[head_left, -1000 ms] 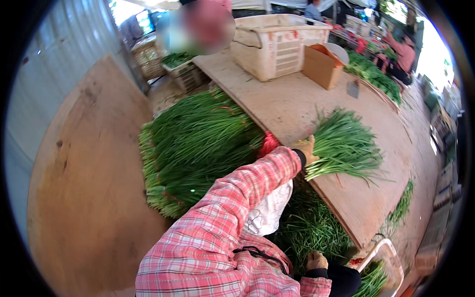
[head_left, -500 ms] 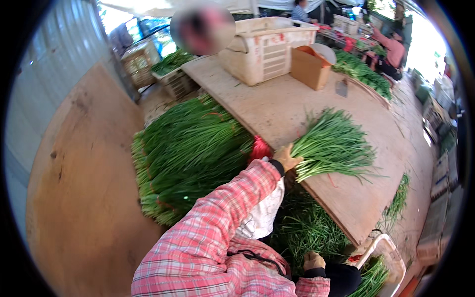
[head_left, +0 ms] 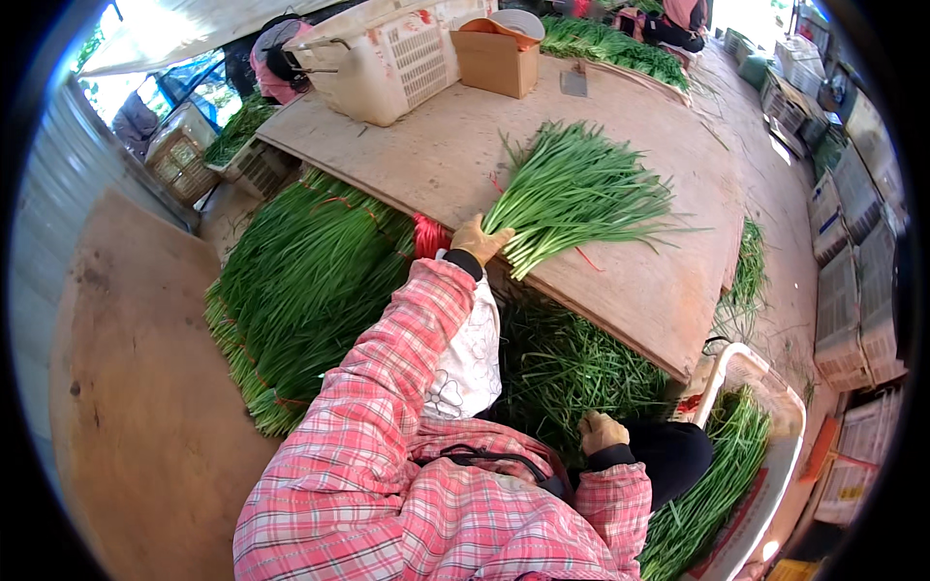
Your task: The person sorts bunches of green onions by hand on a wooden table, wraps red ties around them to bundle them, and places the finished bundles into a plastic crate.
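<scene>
A loose bunch of garlic chives [head_left: 586,194] lies fanned out on the wooden tabletop, its pale stem ends toward me. My left hand [head_left: 481,239], in a tan glove, is closed around those stem ends at the table's near edge. Bits of a red tie [head_left: 588,259] show beside the bunch. Low by my dark-trousered knee, my right hand [head_left: 603,433], also gloved, has its fingers curled; what they hold, if anything, is hidden. It is nearest to a heap of loose green leaves [head_left: 572,373] under the table.
Tied chive bundles [head_left: 310,281] are stacked at left, beside a leaning brown board [head_left: 145,368]. Red ties [head_left: 429,235] hang at the table edge. A white basket [head_left: 790,436] of greens stands at right. A large crate [head_left: 373,73] and cardboard box [head_left: 496,66] sit on the table.
The view has shifted, so the table and chives appear farther left and higher. My left hand stays on the stem ends. My right hand has risen slightly beside my knee, its fingers still curled.
</scene>
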A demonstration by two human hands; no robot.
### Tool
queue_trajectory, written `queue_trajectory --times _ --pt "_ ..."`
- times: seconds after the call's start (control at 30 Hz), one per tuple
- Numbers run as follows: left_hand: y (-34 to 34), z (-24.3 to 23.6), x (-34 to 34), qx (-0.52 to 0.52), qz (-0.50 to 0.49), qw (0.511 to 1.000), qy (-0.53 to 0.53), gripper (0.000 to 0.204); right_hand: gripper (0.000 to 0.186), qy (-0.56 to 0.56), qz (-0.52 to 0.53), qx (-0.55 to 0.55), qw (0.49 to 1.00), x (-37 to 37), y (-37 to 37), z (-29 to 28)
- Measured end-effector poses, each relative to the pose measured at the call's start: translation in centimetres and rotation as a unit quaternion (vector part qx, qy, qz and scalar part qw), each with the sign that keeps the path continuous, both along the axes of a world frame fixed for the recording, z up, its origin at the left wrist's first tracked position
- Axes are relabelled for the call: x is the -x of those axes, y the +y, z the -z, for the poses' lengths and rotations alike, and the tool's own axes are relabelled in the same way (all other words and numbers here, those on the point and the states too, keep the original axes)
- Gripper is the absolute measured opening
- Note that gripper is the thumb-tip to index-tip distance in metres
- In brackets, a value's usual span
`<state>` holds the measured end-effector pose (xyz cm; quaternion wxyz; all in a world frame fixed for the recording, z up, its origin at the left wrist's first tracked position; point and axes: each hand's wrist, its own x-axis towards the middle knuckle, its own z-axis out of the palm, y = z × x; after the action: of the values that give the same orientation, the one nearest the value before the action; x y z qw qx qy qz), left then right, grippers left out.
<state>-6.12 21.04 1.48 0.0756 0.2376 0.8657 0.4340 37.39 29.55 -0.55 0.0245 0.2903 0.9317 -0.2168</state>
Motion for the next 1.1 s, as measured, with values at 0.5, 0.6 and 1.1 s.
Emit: queue_trajectory --times 0.5,0.6,1.1 --pt "0.3 -5.1 -4.6 0.157 0.074 0.982 0.078 0.095 0.023 -0.096 0.031 0.04 0.994 1.2 0.2 -1.7" --pt "0.1 -4.5 -4.5 0.107 0.065 0.987 0.099 0.097 0.024 -0.095 0.032 0.037 0.994 1.0 -0.1 -2.1" --pt "-3.7 -0.2 -5.6 -0.257 -0.111 0.953 0.119 0.028 0.015 -0.06 0.036 -0.042 0.997 1.0 0.0 -1.7"
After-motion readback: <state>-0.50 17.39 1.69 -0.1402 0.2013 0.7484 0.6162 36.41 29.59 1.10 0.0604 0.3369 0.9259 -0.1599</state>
